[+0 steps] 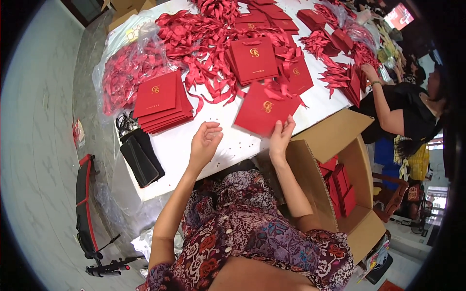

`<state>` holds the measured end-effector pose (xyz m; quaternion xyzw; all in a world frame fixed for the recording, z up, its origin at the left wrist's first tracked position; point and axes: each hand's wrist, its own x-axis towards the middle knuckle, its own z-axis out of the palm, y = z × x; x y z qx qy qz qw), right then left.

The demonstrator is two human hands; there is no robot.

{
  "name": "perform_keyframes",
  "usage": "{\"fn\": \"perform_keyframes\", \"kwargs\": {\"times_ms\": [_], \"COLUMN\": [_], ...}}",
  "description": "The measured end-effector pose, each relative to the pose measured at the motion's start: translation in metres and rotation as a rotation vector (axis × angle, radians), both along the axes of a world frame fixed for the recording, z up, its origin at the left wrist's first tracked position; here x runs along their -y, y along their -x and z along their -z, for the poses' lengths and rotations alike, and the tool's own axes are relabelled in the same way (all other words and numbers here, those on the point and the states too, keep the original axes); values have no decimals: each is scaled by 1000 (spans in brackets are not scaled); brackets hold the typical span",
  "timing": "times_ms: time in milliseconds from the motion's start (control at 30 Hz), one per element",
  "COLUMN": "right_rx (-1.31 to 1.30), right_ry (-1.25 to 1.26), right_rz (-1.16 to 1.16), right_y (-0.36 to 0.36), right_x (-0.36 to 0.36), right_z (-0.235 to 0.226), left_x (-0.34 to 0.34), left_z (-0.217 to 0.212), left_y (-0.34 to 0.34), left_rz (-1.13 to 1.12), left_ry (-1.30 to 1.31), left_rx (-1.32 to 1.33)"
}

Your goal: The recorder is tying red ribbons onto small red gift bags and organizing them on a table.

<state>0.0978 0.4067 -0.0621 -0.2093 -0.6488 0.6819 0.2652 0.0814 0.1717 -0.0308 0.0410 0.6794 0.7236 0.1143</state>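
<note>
A red paper gift bag (pixel 262 109) with a gold emblem and red ribbon lies flat and tilted near the table's front edge. My right hand (pixel 281 137) pinches its near right corner between thumb and fingers. To its left, my left hand (pixel 206 141) hovers over the white table (pixel 228 145), fingers loosely curled and apart, with nothing visible in them. Beyond the left hand sits a stack of flat red bags (pixel 158 99). More ribboned red bags (pixel 253 59) are piled just behind the held one.
Heaps of red ribbon (pixel 194 39) and a clear plastic bag of ribbon (pixel 128 72) cover the far left. A black pouch (pixel 141 159) lies at the left corner. On the right stands an open cardboard box (pixel 310 179) containing red bags. Another person (pixel 403 109) works beyond it.
</note>
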Motion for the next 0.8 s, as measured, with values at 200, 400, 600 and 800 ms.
{"fn": "perform_keyframes", "kwargs": {"times_ms": [200, 400, 600, 800], "right_rx": [286, 433, 247, 102], "right_ry": [-553, -758, -144, 13], "right_rz": [235, 233, 89, 45], "right_y": [19, 23, 31, 20], "right_x": [-36, -44, -56, -45], "right_z": [24, 28, 27, 18], "left_x": [10, 18, 6, -46], "left_z": [26, 32, 28, -7], "left_y": [-17, -22, -6, 56], "left_rz": [34, 49, 22, 137], "left_ry": [78, 80, 262, 607], "left_rx": [-37, 23, -104, -623]}}
